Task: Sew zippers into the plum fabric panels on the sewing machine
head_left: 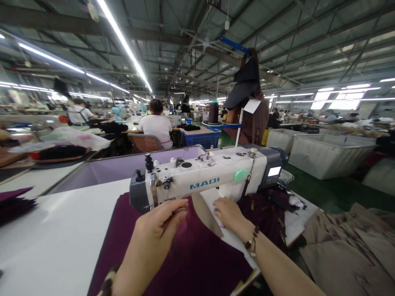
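A white sewing machine (203,174) marked MAQI stands on a white table (52,234). Dark maroon fabric (191,259) lies on the table under the machine's head. My left hand (159,224) is raised just in front of the needle end, fingers curled together in a pinch; what they hold is hidden. My right hand (226,211) rests on the fabric under the machine's arm, fingers bent down onto the cloth beside a tan piece (208,213).
More dark fabric (268,213) is heaped right of the machine. Beige cloth (348,246) is piled at lower right. Large white bins (330,154) stand on the green floor. A seated person in white (156,125) works ahead. Dark cloth pieces (14,203) lie at the left edge.
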The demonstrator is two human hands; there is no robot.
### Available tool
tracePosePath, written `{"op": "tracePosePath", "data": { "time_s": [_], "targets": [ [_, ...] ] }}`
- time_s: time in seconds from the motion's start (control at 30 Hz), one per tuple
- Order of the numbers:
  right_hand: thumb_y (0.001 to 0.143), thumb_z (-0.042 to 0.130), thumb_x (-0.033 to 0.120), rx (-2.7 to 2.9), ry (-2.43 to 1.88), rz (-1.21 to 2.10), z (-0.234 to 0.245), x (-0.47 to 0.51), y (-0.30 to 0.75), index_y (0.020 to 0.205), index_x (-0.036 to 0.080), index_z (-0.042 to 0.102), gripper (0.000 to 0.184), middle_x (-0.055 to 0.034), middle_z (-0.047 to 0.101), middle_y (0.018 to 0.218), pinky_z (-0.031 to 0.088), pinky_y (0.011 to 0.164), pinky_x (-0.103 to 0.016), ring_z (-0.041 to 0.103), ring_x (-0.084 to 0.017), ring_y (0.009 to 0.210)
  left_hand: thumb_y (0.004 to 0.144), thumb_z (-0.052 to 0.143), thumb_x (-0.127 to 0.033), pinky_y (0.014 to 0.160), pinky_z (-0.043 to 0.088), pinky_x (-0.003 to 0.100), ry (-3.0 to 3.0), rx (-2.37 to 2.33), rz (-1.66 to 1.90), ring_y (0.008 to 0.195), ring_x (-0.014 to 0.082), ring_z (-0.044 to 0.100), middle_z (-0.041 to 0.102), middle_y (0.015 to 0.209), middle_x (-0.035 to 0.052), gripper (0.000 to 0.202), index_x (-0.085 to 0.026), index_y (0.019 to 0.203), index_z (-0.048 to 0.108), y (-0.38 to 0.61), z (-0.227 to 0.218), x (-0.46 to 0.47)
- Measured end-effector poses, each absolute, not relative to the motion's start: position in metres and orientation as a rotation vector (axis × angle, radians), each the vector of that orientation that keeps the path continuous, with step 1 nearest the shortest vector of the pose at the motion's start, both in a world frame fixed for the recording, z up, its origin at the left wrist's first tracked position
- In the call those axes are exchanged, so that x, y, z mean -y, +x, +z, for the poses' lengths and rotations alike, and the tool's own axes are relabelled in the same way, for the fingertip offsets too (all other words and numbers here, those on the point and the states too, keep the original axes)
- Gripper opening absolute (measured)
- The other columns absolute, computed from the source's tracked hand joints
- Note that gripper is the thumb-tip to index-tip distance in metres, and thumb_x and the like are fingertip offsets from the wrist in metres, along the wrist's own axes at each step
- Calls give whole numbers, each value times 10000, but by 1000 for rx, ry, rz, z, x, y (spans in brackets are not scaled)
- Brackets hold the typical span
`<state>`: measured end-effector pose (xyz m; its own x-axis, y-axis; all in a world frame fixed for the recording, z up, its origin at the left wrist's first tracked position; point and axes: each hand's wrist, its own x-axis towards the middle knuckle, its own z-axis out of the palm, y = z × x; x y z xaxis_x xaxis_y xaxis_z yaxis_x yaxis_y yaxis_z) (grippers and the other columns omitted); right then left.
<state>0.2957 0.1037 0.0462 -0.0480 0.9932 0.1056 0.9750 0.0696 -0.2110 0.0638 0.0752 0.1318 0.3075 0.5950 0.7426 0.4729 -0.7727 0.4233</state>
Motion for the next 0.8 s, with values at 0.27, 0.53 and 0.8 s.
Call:
{"op": "tracePosePath", "data": {
  "time_s": [0.27, 0.53, 0.8],
  "targets": [
    [767, 536, 97, 2046, -1823, 207, 47, -102, 295, 982, 140, 602, 229, -86, 612, 926, 396, 802, -280, 556, -205, 889, 810, 539, -218, 686, 529, 171, 2455, -972, 1482, 727, 121, 671, 704, 850, -25, 153, -231, 916, 648, 62, 131, -70],
    [789, 585, 236, 1636, -986, 256, 141, -69, 302, 984, 212, 555, 198, -41, 604, 1009, 444, 807, -282, 561, -157, 892, 819, 512, -220, 627, 536, 164, 2483, -938, 1505, 675, 127, 674, 707, 810, -19, 154, -235, 890, 647, 64, 136, -64],
    [770, 573, 141, 1869, -1295, -307, 204, -133, 296, 879, 162, 626, 123, -41, 634, 881, 402, 774, -277, 560, -161, 833, 832, 507, -202, 639, 511, 113, 2480, -877, 1545, 689, 93, 665, 698, 822, -44, 156, -250, 925, 622, 66, 136, -63]
  ]
}}
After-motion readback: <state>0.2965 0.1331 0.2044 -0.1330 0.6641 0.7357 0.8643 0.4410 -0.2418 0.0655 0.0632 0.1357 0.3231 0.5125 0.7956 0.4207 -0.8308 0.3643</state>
